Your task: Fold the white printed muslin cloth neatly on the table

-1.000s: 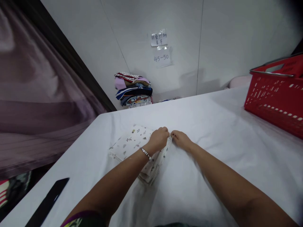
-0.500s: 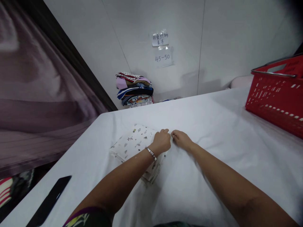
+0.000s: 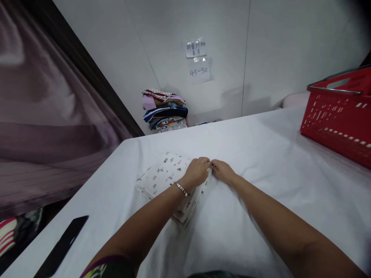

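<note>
A folded white cloth with a small leaf print lies on the white-covered table, its stacked layers showing along the near edge. My left hand, with a silver bracelet at the wrist, reaches over the cloth and pinches its right-hand corner. Close against it, my right hand is closed at the same corner, thumb and fingers pressed together. The fingertips hide the exact bit of fabric between them.
At the right stands a red plastic basket with a metal handle. A dark flat object lies at the table's left edge. Folded fabrics are piled beyond the far edge, below paper signs on the wall. A mauve curtain hangs left.
My left hand has shifted slightly, its fingers now nearer my right hand at the corner. The cloth's right edge has moved a little; my right hand is nearly still.
</note>
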Demonstrator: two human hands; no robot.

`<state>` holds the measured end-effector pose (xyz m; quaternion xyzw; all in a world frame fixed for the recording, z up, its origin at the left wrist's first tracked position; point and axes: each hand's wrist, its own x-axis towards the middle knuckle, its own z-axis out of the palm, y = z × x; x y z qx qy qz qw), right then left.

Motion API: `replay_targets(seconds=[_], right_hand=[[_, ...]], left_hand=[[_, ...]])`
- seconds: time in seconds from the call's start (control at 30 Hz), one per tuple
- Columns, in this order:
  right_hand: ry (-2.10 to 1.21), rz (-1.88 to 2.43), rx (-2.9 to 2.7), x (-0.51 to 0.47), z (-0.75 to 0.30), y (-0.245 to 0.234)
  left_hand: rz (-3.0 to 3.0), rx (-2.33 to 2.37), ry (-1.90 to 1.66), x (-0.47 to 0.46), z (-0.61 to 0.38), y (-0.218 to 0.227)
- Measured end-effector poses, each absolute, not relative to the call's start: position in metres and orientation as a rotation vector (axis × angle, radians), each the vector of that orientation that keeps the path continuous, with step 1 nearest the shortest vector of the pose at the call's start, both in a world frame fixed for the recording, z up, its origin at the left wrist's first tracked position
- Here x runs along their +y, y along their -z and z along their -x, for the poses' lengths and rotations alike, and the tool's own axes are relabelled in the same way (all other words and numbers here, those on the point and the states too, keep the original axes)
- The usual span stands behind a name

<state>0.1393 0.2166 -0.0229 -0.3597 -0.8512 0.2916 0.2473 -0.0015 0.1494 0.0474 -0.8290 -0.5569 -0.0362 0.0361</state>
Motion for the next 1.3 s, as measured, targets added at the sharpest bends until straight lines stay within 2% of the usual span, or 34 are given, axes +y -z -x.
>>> replay_targets(seconds=[0.33,0.57,0.9,1.13,1.3], right_hand=[[-0.896,0.883,-2.294,0.22,-0.145,0.022],[-1.166,0.843,-2.193,0.219,-0.149,0.02],[-1.116,0.883,-2.205,0.215,-0.148,0.015],[-1.068,0.874,-2.211,0.215,-0.149,0.017],[-1.039,0.861,-2.271,0.215,-0.149,0.018]], left_hand=[[2.475,-1.933,0.316,0.15,-0.004,-0.034],[2.418,-2.078,0.466,0.148,-0.002,-0.03],[2.378,-2.281,0.6,0.145,-0.003,-0.033],[2.325,-2.121,0.632,0.125,-0.002,-0.026],[2.255,-2.196,0.656,0.098,0.004,-0.026]])
